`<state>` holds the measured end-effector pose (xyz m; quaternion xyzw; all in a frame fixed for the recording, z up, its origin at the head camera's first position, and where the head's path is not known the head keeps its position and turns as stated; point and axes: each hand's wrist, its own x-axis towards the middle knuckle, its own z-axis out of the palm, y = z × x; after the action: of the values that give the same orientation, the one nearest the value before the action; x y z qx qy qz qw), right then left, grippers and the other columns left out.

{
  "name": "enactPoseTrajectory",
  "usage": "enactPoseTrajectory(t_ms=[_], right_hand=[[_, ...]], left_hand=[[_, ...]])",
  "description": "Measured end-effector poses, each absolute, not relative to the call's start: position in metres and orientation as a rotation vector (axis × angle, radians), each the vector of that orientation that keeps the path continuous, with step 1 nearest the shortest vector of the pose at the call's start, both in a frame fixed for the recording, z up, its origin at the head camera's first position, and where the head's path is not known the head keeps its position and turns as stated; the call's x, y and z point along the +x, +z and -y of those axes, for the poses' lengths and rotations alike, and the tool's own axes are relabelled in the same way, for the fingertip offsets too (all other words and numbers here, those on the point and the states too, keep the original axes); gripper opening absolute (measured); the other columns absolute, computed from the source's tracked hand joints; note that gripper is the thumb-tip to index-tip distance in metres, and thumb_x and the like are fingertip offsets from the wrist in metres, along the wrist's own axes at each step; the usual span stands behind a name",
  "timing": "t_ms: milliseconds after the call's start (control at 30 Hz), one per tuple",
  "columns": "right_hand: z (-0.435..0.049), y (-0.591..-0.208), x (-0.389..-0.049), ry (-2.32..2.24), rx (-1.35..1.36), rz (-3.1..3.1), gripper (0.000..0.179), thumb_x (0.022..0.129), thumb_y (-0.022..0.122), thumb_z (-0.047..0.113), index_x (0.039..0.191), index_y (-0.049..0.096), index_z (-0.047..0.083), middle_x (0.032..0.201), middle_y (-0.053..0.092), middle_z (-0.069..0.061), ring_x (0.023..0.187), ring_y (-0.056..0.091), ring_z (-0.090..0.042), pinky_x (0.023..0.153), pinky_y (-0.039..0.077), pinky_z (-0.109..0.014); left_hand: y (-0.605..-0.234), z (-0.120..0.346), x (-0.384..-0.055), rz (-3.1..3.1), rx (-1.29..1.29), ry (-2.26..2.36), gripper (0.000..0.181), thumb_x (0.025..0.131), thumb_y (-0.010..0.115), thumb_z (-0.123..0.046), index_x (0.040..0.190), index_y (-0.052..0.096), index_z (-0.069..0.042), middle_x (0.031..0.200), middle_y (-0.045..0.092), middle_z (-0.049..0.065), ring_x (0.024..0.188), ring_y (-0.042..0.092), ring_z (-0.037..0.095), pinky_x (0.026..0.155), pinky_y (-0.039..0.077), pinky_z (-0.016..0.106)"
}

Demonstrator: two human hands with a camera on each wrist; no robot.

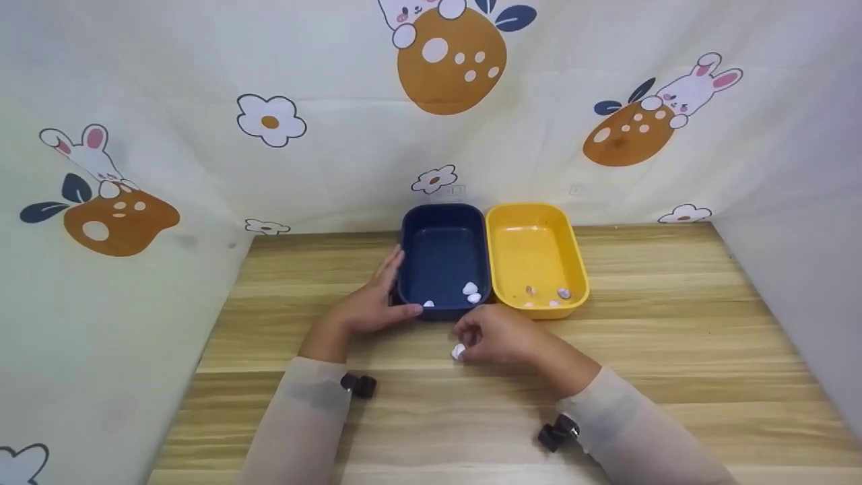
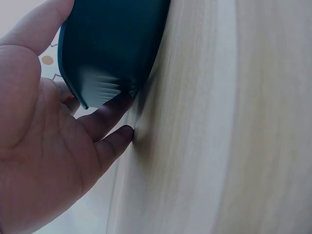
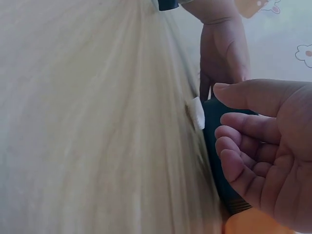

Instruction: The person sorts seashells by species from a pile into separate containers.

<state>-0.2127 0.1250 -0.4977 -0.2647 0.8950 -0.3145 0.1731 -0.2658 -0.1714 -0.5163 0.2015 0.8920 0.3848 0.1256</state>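
Observation:
A dark blue tray [image 1: 444, 313] stands on the table, with a few small white shell-like pieces [image 1: 470, 288] near its front end. My left hand [image 1: 370, 303] rests against its front left corner, thumb at the front rim and straight fingers along the left side. The left wrist view shows that palm and its spread fingers [image 2: 109, 114] beside the tray wall. My right hand [image 1: 502, 337] is just in front of the tray, by a loose white piece [image 1: 458, 351]. In the right wrist view this white piece [image 3: 197, 113] lies on the table, apart from the loosely curled fingers.
A yellow tray [image 1: 579, 269] stands against the right side of the blue one, holding several small pale and greyish pieces [image 1: 564, 294] near its front. Behind both trays hangs a patterned cloth [image 1: 337, 175], reaching the rear edge of the wooden table [image 1: 673, 323].

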Motion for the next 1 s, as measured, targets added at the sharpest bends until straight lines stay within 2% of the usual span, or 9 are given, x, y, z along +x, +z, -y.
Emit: enactPoseTrajectory(t_ms=[233,300,533,767,1000], right_hand=[[-0.123,-0.51,-0.215,-0.875,-0.682,-2.508,0.029,0.081,0.09,0.023,0.109,0.082,0.019,0.091,0.074,0.01,0.087,0.065,-0.01,0.085,0.058,-0.033],[-0.122,-0.512,-0.215,-0.877,-0.703,-2.509,0.028,0.08,0.09,0.02,0.107,0.082,0.02,0.091,0.074,0.009,0.087,0.065,-0.011,0.084,0.058,-0.033],[-0.122,-0.513,-0.215,-0.839,-0.81,-2.55,0.018,0.081,0.085,0.015,0.097,0.083,0.022,0.086,0.075,0.012,0.082,0.064,-0.007,0.079,0.056,-0.027],[-0.121,-0.5,-0.208,-0.873,-0.769,-2.445,0.018,0.082,0.09,0.022,0.097,0.081,0.027,0.083,0.073,0.015,0.079,0.066,-0.007,0.076,0.057,-0.028],[-0.129,-0.479,-0.208,-0.921,-0.737,-2.477,0.019,0.084,0.087,0.021,0.099,0.081,0.03,0.084,0.073,0.015,0.08,0.065,-0.009,0.077,0.057,-0.029]], left_hand=[[-0.516,0.172,-0.266,-2.583,0.583,1.129,0.119,0.093,0.079,-0.055,0.174,-0.001,-0.021,0.183,-0.011,-0.001,0.169,0.008,0.035,0.134,0.021,0.06],[-0.516,0.172,-0.266,-2.583,0.576,1.127,0.12,0.092,0.079,-0.057,0.174,-0.001,-0.022,0.183,-0.011,-0.003,0.169,0.008,0.034,0.134,0.021,0.059],[-0.516,0.172,-0.267,-2.577,0.62,1.133,0.119,0.094,0.078,-0.055,0.174,-0.001,-0.016,0.183,-0.011,-0.003,0.17,0.0,0.03,0.136,0.016,0.056],[-0.514,0.171,-0.265,-2.576,0.601,1.125,0.119,0.094,0.078,-0.057,0.174,-0.002,-0.018,0.182,-0.012,-0.004,0.17,0.002,0.032,0.135,0.018,0.058],[-0.514,0.172,-0.265,-2.572,0.592,1.129,0.121,0.093,0.078,-0.058,0.174,-0.003,-0.02,0.182,-0.012,-0.003,0.17,0.001,0.034,0.135,0.017,0.06]])
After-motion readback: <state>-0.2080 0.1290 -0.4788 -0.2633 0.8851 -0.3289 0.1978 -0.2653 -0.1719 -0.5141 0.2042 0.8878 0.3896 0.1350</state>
